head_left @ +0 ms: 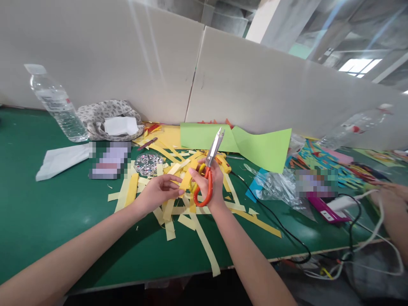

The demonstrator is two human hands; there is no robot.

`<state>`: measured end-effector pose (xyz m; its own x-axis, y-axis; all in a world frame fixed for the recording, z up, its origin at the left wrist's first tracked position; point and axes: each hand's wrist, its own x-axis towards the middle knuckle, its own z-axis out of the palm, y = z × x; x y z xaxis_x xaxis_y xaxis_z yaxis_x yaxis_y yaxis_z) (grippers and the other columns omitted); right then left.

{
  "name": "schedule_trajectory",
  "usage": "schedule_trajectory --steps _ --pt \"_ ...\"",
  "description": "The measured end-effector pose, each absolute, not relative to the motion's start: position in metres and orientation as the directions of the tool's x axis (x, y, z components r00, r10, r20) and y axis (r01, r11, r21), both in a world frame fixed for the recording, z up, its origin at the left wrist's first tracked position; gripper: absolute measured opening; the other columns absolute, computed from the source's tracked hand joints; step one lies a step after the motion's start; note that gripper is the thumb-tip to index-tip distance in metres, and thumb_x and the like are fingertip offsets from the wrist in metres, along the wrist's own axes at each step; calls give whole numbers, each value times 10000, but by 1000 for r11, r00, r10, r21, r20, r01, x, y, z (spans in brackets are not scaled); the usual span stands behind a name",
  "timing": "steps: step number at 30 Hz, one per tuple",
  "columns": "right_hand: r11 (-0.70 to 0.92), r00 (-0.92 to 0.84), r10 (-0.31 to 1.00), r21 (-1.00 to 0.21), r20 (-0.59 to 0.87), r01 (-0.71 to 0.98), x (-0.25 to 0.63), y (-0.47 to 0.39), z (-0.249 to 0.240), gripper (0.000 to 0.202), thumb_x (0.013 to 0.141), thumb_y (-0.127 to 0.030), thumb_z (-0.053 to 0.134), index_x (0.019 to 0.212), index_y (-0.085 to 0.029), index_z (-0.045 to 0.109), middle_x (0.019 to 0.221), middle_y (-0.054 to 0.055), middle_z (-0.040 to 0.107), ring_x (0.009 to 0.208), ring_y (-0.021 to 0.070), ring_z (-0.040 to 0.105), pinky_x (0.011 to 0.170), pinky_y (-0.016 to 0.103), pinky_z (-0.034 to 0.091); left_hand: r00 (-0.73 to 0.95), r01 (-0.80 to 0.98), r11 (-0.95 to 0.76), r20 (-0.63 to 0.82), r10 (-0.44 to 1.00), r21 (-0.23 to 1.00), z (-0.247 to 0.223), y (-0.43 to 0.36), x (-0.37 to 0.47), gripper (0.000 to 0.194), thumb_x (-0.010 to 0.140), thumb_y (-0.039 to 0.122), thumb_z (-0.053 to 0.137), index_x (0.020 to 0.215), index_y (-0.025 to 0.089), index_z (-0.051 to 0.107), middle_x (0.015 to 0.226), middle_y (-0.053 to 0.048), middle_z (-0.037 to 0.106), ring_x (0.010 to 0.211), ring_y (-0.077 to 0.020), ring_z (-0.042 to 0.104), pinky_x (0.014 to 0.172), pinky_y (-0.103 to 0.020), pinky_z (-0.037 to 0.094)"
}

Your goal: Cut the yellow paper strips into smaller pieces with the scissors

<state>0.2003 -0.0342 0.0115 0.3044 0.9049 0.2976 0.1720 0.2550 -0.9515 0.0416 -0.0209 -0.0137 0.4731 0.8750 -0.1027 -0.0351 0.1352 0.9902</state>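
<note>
Two bare hands were noted close together over a heap of cut paper strips [203, 239] on a green tabletop [159, 263]. Orange-handled scissors [210, 160] were gripped in the right hand [217, 189], blades nearly closed and pointed away from the body, no paper seen between them. A yellow paper strip [187, 177] was held up between the hands, its upper part set against the right thumb. Its lower end was met by the curled fingertips of the left hand [159, 190]; whether it was firmly pinched there could not be told.

Beyond the left hand, a clear dish of small gems [148, 164]; beyond the right hand, a light green paper sheet [266, 146]. To that hand's right, a black cord [274, 212] was trailed.

Step, as judged: the strip was being positioned by hand, scissors parked. For any cut, a steady left pinch would be called for, with the blades turned toward the strip, opened and kept clear of the fingertips.
</note>
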Motion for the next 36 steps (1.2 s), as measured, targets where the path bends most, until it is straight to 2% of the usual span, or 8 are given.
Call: schedule_trajectory --steps 6,11,15,19,24,29,36 --pt "247 315 905 -956 286 158 201 -34 11 358 612 -367 700 857 -235 475 732 -31 538 603 120 559 542 275 511 496 -46 149 -107 862 988 -17 -18 41 296 607 232 756 875 217 633 726 -37 688 703 -177 664 696 -327 535" --pt "254 264 921 -955 286 150 200 -35 11 334 629 -359 691 855 -240 475 699 -39 529 561 110 541 532 268 503 488 -31 163 -127 863 986 -12 -21 42 248 575 188 767 784 210 637 681 -9 659 642 -143 634 640 -271 523" --pt "265 164 943 -952 289 154 198 -38 12 299 635 -332 683 833 -239 479 681 -50 522 544 101 532 544 263 493 505 -30 124 -92 858 992 -5 -21 40 125 663 267 708 774 214 682 725 -22 650 640 -129 600 601 -239 509" --pt "301 103 942 -940 319 160 197 -41 10 288 620 -260 697 834 -239 505 686 -50 534 602 111 563 598 264 491 522 -14 104 -81 849 994 -3 -20 39 111 673 303 701 723 205 687 684 -19 630 613 -124 577 619 -258 508" --pt "365 60 918 -896 391 255 197 -41 5 288 640 -247 684 881 -243 526 744 -14 613 667 142 610 600 271 492 402 -86 84 -43 915 993 -5 -18 38 147 677 331 706 754 208 689 721 -26 655 631 -121 581 634 -262 506" --pt "381 59 901 -848 431 369 195 -42 6 263 633 -241 682 839 -237 520 724 -17 639 647 146 618 635 289 506 236 -232 131 -75 969 964 -2 -13 33 196 634 358 741 731 195 690 762 -32 661 680 -126 601 695 -279 517" --pt "403 -12 896 -801 444 442 193 -43 6 205 665 -200 630 837 -236 524 703 -19 627 631 141 610 608 276 495 261 -307 202 -122 958 930 0 -8 31 222 617 341 757 747 175 690 800 -39 661 690 -124 608 692 -273 526"
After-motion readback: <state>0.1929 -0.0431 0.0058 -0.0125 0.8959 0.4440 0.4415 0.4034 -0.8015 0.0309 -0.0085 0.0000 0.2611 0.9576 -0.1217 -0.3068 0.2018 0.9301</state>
